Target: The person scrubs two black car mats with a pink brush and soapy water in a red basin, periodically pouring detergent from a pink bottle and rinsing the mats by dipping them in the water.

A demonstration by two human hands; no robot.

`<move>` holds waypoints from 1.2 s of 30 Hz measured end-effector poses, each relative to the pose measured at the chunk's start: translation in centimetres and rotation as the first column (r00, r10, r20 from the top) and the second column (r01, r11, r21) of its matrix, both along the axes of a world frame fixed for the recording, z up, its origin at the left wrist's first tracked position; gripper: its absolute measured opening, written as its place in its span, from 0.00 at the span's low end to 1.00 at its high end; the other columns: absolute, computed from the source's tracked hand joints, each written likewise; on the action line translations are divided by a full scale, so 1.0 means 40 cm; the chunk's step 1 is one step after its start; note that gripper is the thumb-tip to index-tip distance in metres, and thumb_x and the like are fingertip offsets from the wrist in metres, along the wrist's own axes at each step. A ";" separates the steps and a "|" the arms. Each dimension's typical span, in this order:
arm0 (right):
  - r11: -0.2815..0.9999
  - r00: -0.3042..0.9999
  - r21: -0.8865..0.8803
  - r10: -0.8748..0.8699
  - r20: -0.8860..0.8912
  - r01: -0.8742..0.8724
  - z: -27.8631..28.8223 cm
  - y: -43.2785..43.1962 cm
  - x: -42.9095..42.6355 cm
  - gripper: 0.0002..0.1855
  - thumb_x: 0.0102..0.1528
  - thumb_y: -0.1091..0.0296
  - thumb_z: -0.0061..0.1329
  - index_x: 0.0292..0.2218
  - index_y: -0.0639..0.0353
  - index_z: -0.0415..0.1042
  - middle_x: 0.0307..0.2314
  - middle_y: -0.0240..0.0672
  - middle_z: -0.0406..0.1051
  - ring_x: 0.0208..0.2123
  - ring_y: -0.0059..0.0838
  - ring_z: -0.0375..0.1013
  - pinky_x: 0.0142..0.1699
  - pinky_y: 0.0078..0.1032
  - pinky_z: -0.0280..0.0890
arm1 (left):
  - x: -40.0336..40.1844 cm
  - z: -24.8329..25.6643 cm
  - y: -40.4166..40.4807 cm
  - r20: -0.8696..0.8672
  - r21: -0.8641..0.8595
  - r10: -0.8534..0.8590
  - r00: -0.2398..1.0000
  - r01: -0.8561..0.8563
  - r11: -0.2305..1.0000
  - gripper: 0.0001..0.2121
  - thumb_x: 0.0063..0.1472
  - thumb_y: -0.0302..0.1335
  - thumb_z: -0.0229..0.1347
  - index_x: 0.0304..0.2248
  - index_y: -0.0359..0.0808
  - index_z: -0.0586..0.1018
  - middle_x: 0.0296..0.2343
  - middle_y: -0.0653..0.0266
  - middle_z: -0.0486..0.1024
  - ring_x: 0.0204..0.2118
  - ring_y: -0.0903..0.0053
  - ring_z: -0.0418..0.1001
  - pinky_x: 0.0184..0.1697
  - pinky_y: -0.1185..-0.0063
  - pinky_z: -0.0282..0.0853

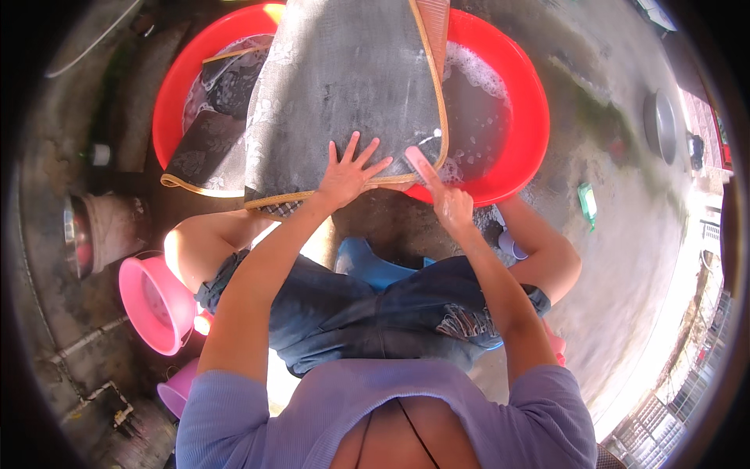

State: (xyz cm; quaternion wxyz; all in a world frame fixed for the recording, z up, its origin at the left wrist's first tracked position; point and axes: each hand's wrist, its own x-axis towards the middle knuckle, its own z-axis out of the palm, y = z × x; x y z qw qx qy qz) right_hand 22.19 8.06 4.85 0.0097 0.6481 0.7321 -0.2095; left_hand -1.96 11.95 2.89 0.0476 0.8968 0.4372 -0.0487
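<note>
A grey patterned fabric mat (351,76) with yellow-brown edging lies over a red-brown board (435,29) across a large red basin (527,117) of soapy water. My left hand (345,176) presses flat on the mat near its lower edge, fingers spread. In my right hand (451,202) is a pink brush or scraper (417,161), its far end against the mat's lower right corner; its underside is hidden. White foam (437,133) sits just beyond it. At the left, more of the dark fabric (211,152) hangs over the basin's rim, partly in the water.
A pink bucket (155,305), a purple bucket (179,387) and a pale bucket (117,231) stand at the left. A green bottle (587,202) lies on the wet floor at the right, with a metal basin (661,126) beyond. A blue plastic object (375,264) is between the legs.
</note>
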 end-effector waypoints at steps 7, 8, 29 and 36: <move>0.979 1.000 0.204 0.021 -0.008 -0.019 0.089 0.159 -0.022 0.26 0.55 0.62 0.37 0.54 0.28 0.51 0.20 0.53 0.69 0.24 0.51 0.70 0.29 0.44 0.65 | -0.128 0.016 0.039 -0.168 0.260 -0.201 0.965 0.240 0.935 0.23 0.52 0.26 0.47 0.51 0.40 0.64 0.53 0.67 0.58 0.56 0.71 0.54 0.57 0.66 0.47; 0.986 0.994 0.128 0.095 0.061 -0.102 0.068 0.147 -0.035 0.27 0.54 0.62 0.38 0.54 0.28 0.50 0.20 0.52 0.69 0.24 0.51 0.70 0.29 0.44 0.65 | -0.121 -0.007 0.008 -0.150 0.245 -0.219 0.964 0.250 0.937 0.23 0.52 0.26 0.47 0.50 0.36 0.63 0.53 0.65 0.57 0.56 0.71 0.54 0.57 0.71 0.50; 0.945 0.940 0.067 0.308 0.148 -0.321 -0.008 0.245 0.113 0.33 0.52 0.63 0.41 0.56 0.36 0.44 0.14 0.44 0.69 0.16 0.43 0.70 0.20 0.37 0.67 | 0.081 0.018 -0.011 0.096 -0.053 0.101 0.990 -0.096 0.994 0.32 0.48 0.28 0.50 0.54 0.37 0.54 0.57 0.56 0.43 0.59 0.58 0.40 0.53 0.51 0.43; 0.866 0.867 0.055 0.492 0.081 -0.497 0.008 0.293 0.083 0.32 0.53 0.64 0.38 0.57 0.31 0.43 0.13 0.46 0.68 0.16 0.44 0.70 0.21 0.37 0.66 | 0.011 0.005 -0.044 0.207 -0.075 -0.136 0.969 0.154 0.985 0.25 0.49 0.28 0.50 0.50 0.39 0.65 0.55 0.67 0.53 0.59 0.62 0.45 0.50 0.48 0.45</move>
